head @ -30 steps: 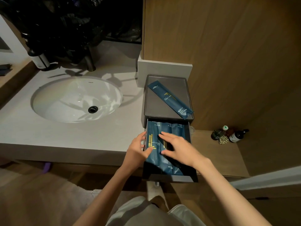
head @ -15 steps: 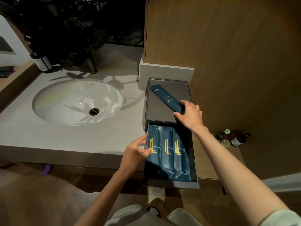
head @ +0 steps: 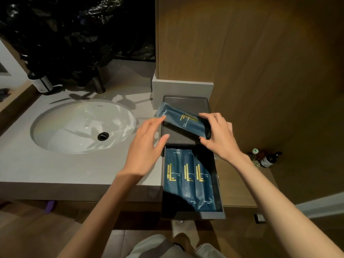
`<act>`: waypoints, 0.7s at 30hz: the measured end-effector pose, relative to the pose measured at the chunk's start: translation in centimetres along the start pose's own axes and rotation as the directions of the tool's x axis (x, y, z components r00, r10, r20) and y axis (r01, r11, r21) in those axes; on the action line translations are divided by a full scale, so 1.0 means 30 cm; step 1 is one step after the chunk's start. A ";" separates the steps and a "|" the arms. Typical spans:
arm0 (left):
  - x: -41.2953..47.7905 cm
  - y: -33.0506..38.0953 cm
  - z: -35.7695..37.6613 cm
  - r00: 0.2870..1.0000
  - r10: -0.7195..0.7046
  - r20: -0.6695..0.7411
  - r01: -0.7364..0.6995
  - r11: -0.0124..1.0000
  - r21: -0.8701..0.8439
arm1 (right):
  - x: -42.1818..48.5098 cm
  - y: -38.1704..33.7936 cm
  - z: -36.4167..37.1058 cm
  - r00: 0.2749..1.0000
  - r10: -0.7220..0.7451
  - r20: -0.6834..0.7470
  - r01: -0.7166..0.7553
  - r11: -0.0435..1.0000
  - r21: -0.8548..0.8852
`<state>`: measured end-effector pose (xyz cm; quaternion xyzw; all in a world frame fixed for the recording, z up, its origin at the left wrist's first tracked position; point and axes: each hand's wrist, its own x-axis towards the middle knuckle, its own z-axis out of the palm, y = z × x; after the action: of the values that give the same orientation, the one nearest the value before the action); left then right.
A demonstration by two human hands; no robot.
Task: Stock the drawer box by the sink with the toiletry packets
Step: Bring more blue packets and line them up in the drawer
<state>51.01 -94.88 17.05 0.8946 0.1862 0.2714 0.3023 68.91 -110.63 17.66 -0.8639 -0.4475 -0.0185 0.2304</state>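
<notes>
Toiletry packet (head: pixel 184 121), dark blue with gold lettering, is pinched at its right end: our right hand (head: pixel 221 140) clamps fingers (head: pixel 205 115) on top and thumb beneath, holding it slanted over the drawer box lid (head: pixel 176 137). Our left hand (head: pixel 147 146) keeps its fingers (head: pixel 157 121) loosely apart, one tip touching the packet's far end, probably to turn it lengthwise. Below, the open drawer (head: pixel 202 215) holds three dental-kit packets (head: pixel 186 175) overlapped, which we judge leaves room. The sink (head: pixel 83 125) lies left.

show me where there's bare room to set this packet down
Crowded: the drawer, three packets across its width. Free: the box top under the held packet; the counter between sink and drawer.
</notes>
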 end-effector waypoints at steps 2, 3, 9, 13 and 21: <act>0.063 0.015 -0.013 0.993 0.110 0.034 -0.113 0.989 0.101 | -0.034 -0.023 -0.040 0.994 -0.108 -0.005 0.108 0.992 -0.072; 0.093 0.019 -0.013 0.986 0.144 0.082 -0.156 0.974 0.165 | -0.049 -0.034 -0.058 0.988 -0.154 0.005 0.154 0.983 -0.099; 0.185 0.035 -0.001 0.895 0.208 0.393 -0.294 0.941 0.171 | -0.113 -0.068 -0.125 0.937 -0.349 0.013 0.348 0.928 -0.137; 0.161 0.049 0.004 0.915 0.123 0.384 -0.110 0.992 -0.054 | -0.140 -0.059 -0.137 0.938 -0.345 -0.026 0.341 0.936 -0.089; 0.052 0.064 0.041 0.919 -0.190 0.346 0.352 0.792 -0.499 | -0.210 -0.102 -0.094 0.939 0.048 -0.341 0.058 0.954 0.294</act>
<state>53.29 -96.08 18.03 0.7614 0.1832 0.1383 0.6063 63.23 -115.12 19.83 -0.8012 -0.4000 -0.1020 0.4331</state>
